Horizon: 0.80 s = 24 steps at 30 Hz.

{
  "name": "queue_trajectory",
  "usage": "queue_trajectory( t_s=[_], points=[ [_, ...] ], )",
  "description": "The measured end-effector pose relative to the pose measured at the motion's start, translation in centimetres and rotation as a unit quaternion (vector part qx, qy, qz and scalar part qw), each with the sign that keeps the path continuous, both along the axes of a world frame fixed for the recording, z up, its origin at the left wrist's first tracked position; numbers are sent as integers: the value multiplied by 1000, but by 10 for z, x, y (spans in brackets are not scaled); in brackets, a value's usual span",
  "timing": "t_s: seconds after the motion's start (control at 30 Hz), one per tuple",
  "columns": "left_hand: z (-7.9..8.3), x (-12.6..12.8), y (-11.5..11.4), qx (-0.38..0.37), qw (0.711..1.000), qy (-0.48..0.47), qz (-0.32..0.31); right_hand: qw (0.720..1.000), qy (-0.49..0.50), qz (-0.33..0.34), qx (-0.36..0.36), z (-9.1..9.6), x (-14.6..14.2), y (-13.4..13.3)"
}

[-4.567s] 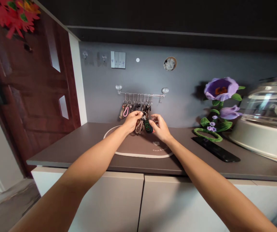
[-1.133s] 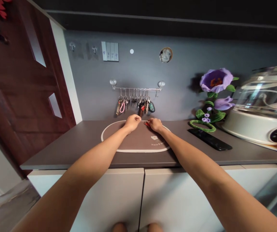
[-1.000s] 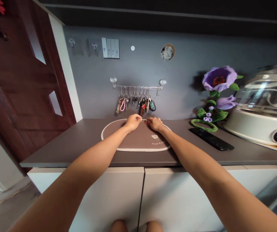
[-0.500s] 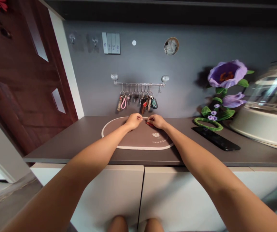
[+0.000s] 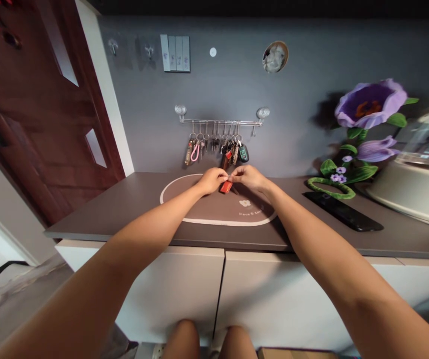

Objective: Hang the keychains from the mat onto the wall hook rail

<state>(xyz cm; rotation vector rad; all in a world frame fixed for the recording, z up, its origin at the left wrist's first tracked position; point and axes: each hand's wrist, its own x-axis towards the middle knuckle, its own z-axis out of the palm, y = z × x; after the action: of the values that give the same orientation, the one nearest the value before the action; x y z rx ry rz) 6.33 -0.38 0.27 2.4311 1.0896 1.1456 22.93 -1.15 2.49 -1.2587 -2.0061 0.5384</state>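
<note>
Over the brown mat (image 5: 207, 212), my left hand (image 5: 212, 180) and my right hand (image 5: 250, 177) meet fingertip to fingertip. Both are closed in a pinch on a small key ring (image 5: 229, 178), mostly covered by the fingers. A red tag (image 5: 226, 187) dangles from it, just below the fingertips, with what looks like a thin key beside it. Behind my hands, a clear rail (image 5: 220, 122) on the wall carries several bunches of keys, among them a pink strap (image 5: 195, 152) and a dark car key (image 5: 243, 153).
A black phone (image 5: 343, 212) lies on the counter (image 5: 98, 209) to the right. Behind it stand purple fabric flowers (image 5: 371, 104) with a green ring base, beside a white appliance (image 5: 416, 192) with a clear cover. At the left is a dark red door (image 5: 61, 124).
My hands have come together from slightly apart, and my left fingers now touch what my right hand holds. The red tag now hangs in plainer sight. The view has tilted down slightly.
</note>
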Motion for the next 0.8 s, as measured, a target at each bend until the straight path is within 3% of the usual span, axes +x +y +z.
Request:
queue_trajectory(
  t_s=[0.17, 0.37, 0.5, 0.63, 0.8],
  points=[
    [6, -1, -3, 2, 1000, 0, -12, 992, 98, 50, -55, 4, -1, -8],
    [10, -2, -8, 3, 999, -42, -23, 962, 209, 99, -145, 8, -4, -15],
    [9, 0, -7, -86, 984, -154, -39, 947, 257, 114, -157, 7, -4, -15],
    [7, 2, -2, -181, 942, -276, -68, 942, 271, 124, -154, 3, -3, -12],
    [6, 2, 1, -208, 926, -306, -80, 940, 291, 126, -126, -1, -6, -10]
  ],
)
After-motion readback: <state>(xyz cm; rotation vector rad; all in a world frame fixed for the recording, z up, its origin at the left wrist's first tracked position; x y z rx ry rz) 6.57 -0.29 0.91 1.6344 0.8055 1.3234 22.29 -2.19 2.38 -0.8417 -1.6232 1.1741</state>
